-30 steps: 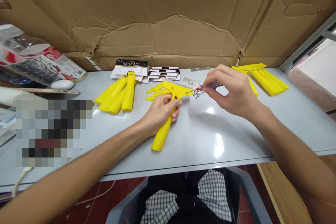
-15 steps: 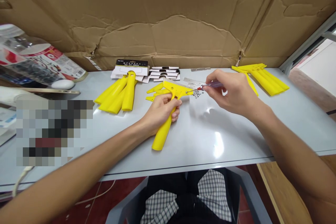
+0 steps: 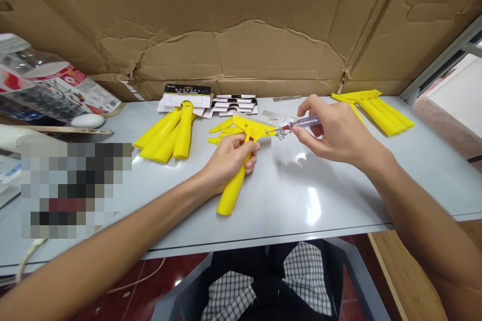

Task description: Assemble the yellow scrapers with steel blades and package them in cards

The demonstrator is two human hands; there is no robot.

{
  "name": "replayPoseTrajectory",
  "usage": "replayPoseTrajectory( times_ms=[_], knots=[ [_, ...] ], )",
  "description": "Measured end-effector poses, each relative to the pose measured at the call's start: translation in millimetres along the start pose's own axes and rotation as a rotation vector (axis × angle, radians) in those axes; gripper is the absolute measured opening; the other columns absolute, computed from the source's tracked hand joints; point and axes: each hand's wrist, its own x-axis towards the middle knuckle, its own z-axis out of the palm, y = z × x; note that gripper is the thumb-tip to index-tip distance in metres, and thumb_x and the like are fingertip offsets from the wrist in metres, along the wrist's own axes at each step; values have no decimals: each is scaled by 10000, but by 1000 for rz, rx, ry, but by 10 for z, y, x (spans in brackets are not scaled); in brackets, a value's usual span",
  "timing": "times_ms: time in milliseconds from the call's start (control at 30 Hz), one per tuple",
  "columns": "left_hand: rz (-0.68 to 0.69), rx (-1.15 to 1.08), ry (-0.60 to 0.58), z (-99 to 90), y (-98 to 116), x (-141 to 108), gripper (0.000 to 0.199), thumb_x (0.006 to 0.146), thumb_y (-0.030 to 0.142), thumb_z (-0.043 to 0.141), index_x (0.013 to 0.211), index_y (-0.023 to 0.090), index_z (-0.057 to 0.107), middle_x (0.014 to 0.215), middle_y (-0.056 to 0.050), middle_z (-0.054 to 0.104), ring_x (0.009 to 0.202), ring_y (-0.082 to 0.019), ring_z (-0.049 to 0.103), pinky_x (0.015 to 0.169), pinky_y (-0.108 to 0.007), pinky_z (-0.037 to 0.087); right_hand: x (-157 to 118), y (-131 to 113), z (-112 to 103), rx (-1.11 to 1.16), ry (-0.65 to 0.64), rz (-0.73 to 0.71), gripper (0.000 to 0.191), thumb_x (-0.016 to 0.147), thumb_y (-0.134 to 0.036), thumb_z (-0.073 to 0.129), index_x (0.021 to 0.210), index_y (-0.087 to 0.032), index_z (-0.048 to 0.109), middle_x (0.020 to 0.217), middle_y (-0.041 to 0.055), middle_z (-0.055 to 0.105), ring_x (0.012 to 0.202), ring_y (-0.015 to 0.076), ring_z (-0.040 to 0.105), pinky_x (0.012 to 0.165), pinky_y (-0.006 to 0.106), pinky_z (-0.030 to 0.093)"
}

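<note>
One yellow scraper [image 3: 230, 193], handle toward the table's [image 3: 361, 205] front edge, is gripped in the left hand [image 3: 233, 158]; the right hand [image 3: 327, 133] pinches a screwdriver [image 3: 307, 121] at its head. Fastening seems underway; loose screws [image 3: 280, 134] and blades [image 3: 286, 98] remain.

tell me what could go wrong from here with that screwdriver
The screwdriver might slip off the head of the yellow tool and jab the left hand, which grips it just below.

The small metal pieces lie loose beside the screwdriver's shaft, so a knock could scatter them.

The thin metal strips near the right hand may be sharp; brushing them could nick a finger.
</note>
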Motion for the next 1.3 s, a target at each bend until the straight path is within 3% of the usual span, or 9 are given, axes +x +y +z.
replayPoseTrajectory(
  times_ms=[167,233,333,533,667,767,967,1100,1300],
  knots=[
    [0,-5,1,-19,-18,16,243,853,190,682,702,217,494,501,47,466,426,-94,431,433,-215,364,-14,1,-21,108,-52,-54,120,989,-282,647,1099,-255,606,823,21,749,673,211,672,645,336,402],
    [2,-11,0,-28,-27,21,239,859,187,681,709,215,497,506,47,467,429,-93,436,434,-214,364,-10,12,-18,82,-27,-56,71,1016,-311,652,1035,-255,612,791,24,745,664,213,667,655,342,402],
    [6,-12,-9,-26,-33,21,234,868,185,680,715,211,504,513,48,466,433,-91,441,435,-211,361,1,10,-19,-12,5,-30,180,1038,-405,653,939,-258,617,676,16,690,613,215,621,639,355,361],
    [16,-25,-11,-10,-23,3,234,865,170,681,713,209,507,516,50,464,430,-87,431,430,-209,363,-7,-49,-42,80,-59,-38,168,971,-300,667,1125,-243,628,780,15,731,642,212,639,645,350,393],
    [14,-29,-5,-12,-18,7,254,859,168,686,693,210,498,510,48,458,427,-86,431,426,-207,361,-4,-31,-26,87,-19,-78,50,1012,-286,623,1036,-245,637,816,31,760,693,208,673,658,339,423],
    [13,-26,-4,-10,-16,11,258,850,168,689,685,210,495,505,48,456,423,-87,434,423,-205,361,3,-5,-21,41,1,-73,105,1036,-320,608,985,-241,655,774,27,750,678,204,670,646,335,409],
    [10,-40,11,-6,-14,16,254,840,162,696,687,208,499,509,49,464,418,-84,438,416,-203,363,-10,0,-31,118,-88,-84,173,968,-241,635,1139,-236,655,859,23,785,705,207,696,680,327,437],
    [7,-47,17,-6,-11,22,243,843,146,686,695,208,503,513,52,467,414,-82,444,415,-201,365,-8,-1,-13,77,-59,-62,68,1017,-274,625,1070,-243,656,796,21,775,653,207,663,667,333,403],
    [6,-40,18,-6,-2,15,239,831,156,695,696,208,505,508,53,474,410,-85,456,414,-200,369,-6,-22,-25,61,-85,-52,133,996,-268,642,1125,-236,644,751,5,743,624,199,637,657,328,378]
  ],
)
